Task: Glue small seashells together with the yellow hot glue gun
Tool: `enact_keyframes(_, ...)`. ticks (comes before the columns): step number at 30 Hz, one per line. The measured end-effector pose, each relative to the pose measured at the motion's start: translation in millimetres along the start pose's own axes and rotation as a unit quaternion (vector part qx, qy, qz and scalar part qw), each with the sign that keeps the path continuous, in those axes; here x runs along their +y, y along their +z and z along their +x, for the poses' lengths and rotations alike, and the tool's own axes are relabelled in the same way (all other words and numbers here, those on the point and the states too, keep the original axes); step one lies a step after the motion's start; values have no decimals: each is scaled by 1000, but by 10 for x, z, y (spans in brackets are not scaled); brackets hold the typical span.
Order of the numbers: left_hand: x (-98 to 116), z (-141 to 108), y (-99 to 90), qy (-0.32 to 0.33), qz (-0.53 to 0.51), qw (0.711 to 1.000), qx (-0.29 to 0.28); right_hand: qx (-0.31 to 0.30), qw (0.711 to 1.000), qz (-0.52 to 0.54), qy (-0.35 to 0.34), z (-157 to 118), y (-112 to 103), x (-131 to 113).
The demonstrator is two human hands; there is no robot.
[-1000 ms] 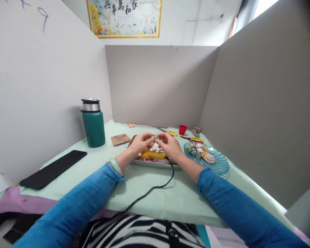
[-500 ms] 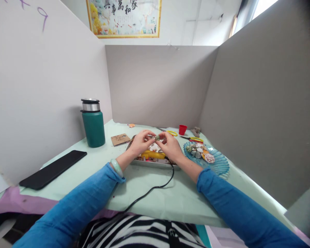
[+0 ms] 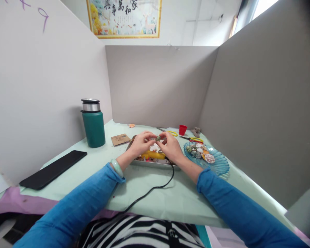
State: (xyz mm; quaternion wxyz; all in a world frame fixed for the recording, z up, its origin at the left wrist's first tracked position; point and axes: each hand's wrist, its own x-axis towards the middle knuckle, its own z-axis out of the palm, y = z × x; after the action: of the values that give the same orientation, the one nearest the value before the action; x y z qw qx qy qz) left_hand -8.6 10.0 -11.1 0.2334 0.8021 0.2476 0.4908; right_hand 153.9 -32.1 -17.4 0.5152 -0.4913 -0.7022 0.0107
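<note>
A small greenish, mottled shell point(image 3: 158, 138) is pinched between the thumb and fingers of my right hand point(image 3: 170, 146), above a shallow metal tray point(image 3: 155, 165). Just to its left, my left hand point(image 3: 142, 143) has thumb and fingers drawn together. Whatever lies between those fingertips is too small to make out. Below both hands, a yellow glue gun point(image 3: 153, 155) with a black cord point(image 3: 155, 187) lies across the tray among small loose pieces. Right of my right hand, a blue glass plate point(image 3: 222, 164) holds several shells point(image 3: 209, 158).
A green bottle point(image 3: 93, 127) stands at the left, behind a black phone-like slab point(image 3: 54, 169). A brown card point(image 3: 120, 139) lies left of the tray. Farther back are a red cup point(image 3: 182, 130), yellow-handled scissors point(image 3: 172, 133) and pliers point(image 3: 196, 140). Grey panels point(image 3: 157, 82) enclose the table.
The greenish shell has turned or shifted slightly to the right in my right fingertips. Both arms and the things on the table stay nearly as they were.
</note>
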Motion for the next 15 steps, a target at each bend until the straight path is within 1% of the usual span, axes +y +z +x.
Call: enact_keyframes(15, -23, 8, 1, 1, -12, 1000, -3, 7, 1000, -2, -4, -6, 12, 8)
